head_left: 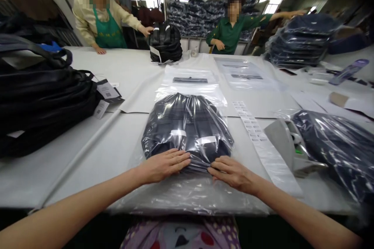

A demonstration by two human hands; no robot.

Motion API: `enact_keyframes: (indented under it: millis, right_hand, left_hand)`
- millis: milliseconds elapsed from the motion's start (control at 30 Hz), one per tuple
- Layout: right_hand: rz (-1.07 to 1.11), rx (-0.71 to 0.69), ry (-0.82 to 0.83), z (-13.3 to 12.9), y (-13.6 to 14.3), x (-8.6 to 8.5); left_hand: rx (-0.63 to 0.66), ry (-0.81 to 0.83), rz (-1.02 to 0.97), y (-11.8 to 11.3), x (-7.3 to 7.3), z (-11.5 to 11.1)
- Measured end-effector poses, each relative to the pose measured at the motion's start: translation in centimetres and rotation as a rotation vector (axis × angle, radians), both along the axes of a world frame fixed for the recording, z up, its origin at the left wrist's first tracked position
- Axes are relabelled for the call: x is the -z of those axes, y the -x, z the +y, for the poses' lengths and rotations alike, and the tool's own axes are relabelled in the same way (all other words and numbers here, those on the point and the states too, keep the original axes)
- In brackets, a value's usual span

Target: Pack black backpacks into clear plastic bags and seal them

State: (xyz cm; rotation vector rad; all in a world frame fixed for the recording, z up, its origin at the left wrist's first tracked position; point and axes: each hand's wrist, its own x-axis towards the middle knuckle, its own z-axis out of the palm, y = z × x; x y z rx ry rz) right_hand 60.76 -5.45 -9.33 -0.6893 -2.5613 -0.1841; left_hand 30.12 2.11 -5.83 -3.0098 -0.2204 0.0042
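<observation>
A dark backpack (187, 118) in a clear plastic bag (191, 192) lies flat on the table in front of me. Two white strips show on the backpack through the shiny film. My left hand (165, 165) rests on the near edge of the wrapped backpack, its fingers stretched out and flat. On the near right edge, the fingers of my right hand (230, 173) are bent and pressed together on the plastic film. The loose end of the plastic bag spreads towards me, down to the table's front edge.
Dark backpacks (43, 101) with paper tags are piled at left. On the right are a label strip (260, 140), a grey dispenser (288, 144) and a plastic-wrapped dark item (339, 144). Flat plastic bags (242, 72) lie beyond. Two people stand across the table (125, 62), beside stacked bags.
</observation>
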Motion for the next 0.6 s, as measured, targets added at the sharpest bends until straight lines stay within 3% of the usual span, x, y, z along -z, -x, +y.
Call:
enact_keyframes:
  millis: [133,267,333,467,600]
  right_hand:
    - [0.104,-0.031,-0.009,0.8,-0.3,3.9]
    - [0.12,-0.057,-0.052,1.4,-0.3,6.0]
    - [0.091,-0.064,-0.067,1.5,-0.4,5.7]
    - [0.023,-0.081,-0.115,1.4,-0.8,3.2]
    - [-0.063,-0.124,-0.117,1.5,-1.1,2.0]
  left_hand:
    - [0.022,-0.044,-0.063,0.8,2.1,0.2]
    - [0.07,-0.137,-0.149,0.9,2.5,0.2]
    - [0.096,-0.171,-0.171,1.1,2.1,0.0]
    - [0.178,-0.171,-0.193,1.5,1.4,-0.5]
    - [0.176,-0.11,-0.218,1.8,1.9,-0.4]
